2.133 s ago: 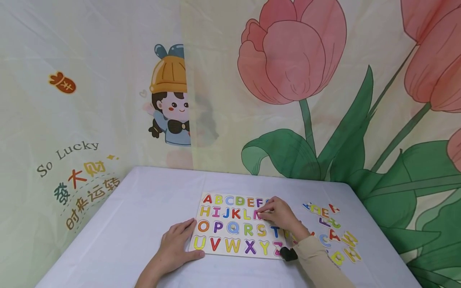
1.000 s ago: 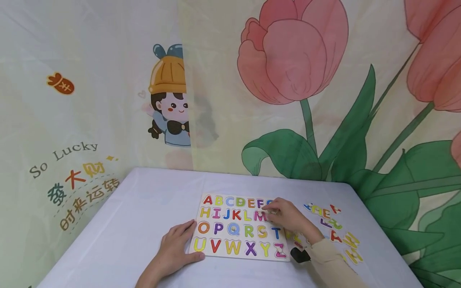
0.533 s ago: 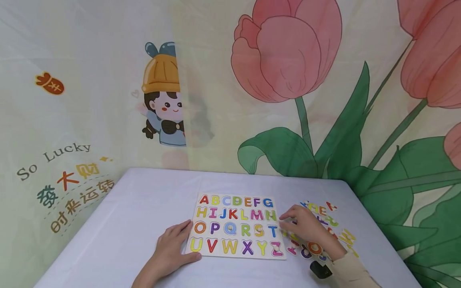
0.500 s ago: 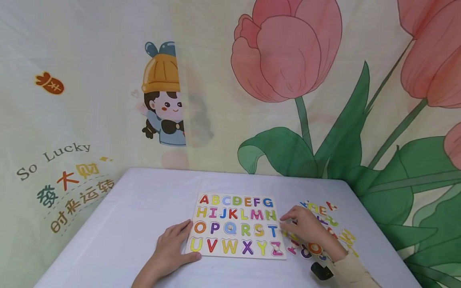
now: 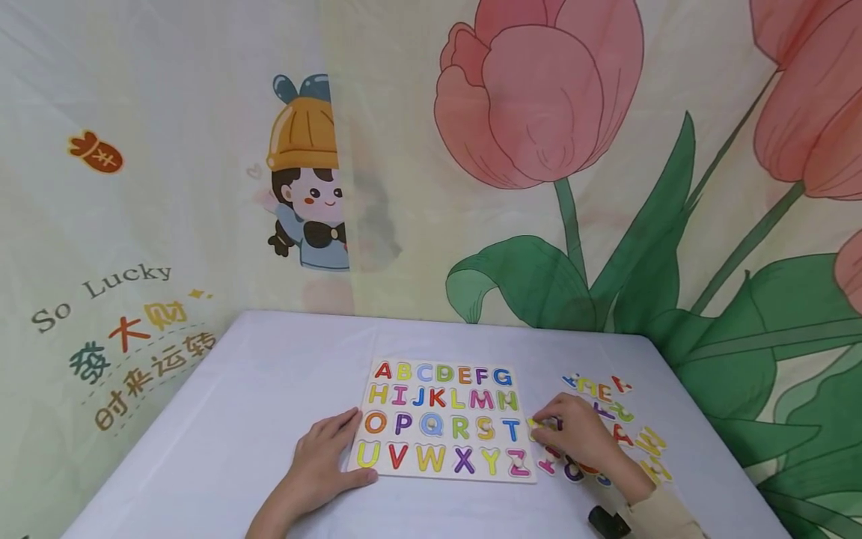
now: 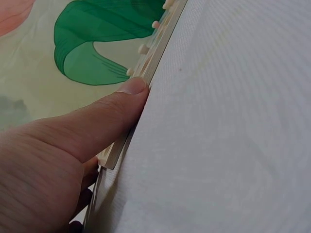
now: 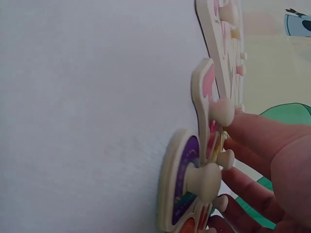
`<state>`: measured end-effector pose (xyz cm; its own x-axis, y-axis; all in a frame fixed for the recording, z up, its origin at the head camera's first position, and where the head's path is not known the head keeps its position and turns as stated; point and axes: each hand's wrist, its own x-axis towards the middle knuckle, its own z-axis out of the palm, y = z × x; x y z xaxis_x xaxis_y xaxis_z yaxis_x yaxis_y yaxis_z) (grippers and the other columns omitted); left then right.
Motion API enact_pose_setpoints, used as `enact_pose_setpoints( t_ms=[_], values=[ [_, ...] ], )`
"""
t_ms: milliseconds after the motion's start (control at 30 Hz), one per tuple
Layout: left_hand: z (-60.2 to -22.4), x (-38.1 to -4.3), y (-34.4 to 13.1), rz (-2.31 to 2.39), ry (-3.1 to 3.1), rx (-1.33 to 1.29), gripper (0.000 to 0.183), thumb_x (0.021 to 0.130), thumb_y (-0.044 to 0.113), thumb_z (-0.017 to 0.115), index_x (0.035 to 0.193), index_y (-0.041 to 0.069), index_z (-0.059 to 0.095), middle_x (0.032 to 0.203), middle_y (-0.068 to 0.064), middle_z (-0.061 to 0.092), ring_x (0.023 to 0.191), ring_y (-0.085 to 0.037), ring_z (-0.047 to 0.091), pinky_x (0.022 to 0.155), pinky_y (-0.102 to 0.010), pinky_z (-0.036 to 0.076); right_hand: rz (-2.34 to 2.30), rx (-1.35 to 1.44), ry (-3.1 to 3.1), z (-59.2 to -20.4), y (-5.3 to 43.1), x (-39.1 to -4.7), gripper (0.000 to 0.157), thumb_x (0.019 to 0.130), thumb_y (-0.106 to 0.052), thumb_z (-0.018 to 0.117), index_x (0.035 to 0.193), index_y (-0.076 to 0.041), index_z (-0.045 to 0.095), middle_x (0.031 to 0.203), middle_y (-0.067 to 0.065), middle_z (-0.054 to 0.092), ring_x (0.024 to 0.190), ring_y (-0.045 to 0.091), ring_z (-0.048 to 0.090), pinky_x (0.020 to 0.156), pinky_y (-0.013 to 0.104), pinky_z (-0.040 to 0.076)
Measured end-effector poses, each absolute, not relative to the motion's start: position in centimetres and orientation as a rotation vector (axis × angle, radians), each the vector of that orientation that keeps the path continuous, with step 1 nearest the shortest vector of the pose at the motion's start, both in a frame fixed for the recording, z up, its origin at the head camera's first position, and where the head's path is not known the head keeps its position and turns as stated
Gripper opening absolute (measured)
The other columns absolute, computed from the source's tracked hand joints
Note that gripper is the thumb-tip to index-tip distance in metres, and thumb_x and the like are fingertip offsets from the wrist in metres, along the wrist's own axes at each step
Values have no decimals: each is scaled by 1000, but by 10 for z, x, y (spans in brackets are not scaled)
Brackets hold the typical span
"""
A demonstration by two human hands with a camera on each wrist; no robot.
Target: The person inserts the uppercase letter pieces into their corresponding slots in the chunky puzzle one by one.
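A pale alphabet puzzle board [image 5: 444, 479] with coloured letters A to Z lies flat on the white table. My left hand [image 5: 322, 460] rests at its near left corner, fingers along the left edge. In the left wrist view the thumb [image 6: 112, 111] presses on the board's rim. My right hand [image 5: 582, 430] is just right of the board, over loose letter pieces. Its thumb and index finger stand apart near a yellow piece [image 5: 533, 425]; no grip on it shows. In the right wrist view a pink piece [image 7: 208, 85] and a purple piece [image 7: 187, 165], both with knobs, lie near the fingers.
More loose pieces lie to the right, among them a red A [image 5: 621, 435] and a yellow letter piece [image 5: 656, 470]. A black object [image 5: 608, 522] is at the right sleeve. Behind the table [image 5: 283, 389] hangs a printed cloth with tulips [image 5: 539, 105].
My right hand has withdrawn from the M and N area of the board to the loose pieces on the right, then lowered slightly. The left hand has stayed at the board's corner.
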<state>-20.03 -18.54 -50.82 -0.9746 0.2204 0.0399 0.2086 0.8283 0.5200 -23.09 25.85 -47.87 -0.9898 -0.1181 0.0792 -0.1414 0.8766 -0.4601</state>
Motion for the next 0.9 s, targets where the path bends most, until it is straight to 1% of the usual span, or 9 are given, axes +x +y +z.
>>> enact_pose_setpoints(
  t_ms=[233, 433, 633, 767, 900],
  values=[
    [-510, -201, -184, 859, 2990, 364, 110, 76, 67, 86, 163, 13, 45, 167, -4, 42, 148, -33, 37, 119, -64, 30, 784, 129, -2969, -480, 256, -228, 13, 83, -23, 93, 93, -19, 86, 99, -4, 67, 92, 15, 59, 79, 36, 51],
    [-507, -201, -185, 851, 2999, 368, 108, 77, 64, 87, 163, 12, 45, 167, -5, 42, 148, -33, 37, 119, -64, 30, 801, 113, -2962, -483, 255, -229, 7, 84, -21, 92, 88, -22, 87, 99, -5, 68, 96, 17, 59, 83, 37, 50],
    [-507, -201, -186, 846, 2992, 356, 109, 77, 64, 87, 163, 12, 45, 167, -5, 42, 148, -34, 37, 119, -64, 30, 798, 132, -2952, -485, 255, -230, 6, 85, -22, 92, 88, -23, 87, 99, -6, 68, 99, 18, 59, 85, 39, 49],
    [-507, -200, -186, 847, 2990, 357, 109, 77, 64, 86, 163, 12, 45, 167, -5, 42, 148, -35, 37, 119, -65, 30, 786, 120, -2943, -482, 253, -227, 6, 86, -23, 91, 90, -23, 87, 102, -6, 69, 101, 19, 59, 88, 41, 50],
    [-507, -200, -185, 850, 2991, 360, 109, 77, 64, 87, 163, 12, 45, 167, -5, 42, 148, -35, 37, 119, -65, 30, 782, 168, -2907, -475, 249, -223, 7, 85, -21, 91, 91, -23, 87, 101, -7, 69, 99, 17, 59, 87, 39, 52]
  ],
)
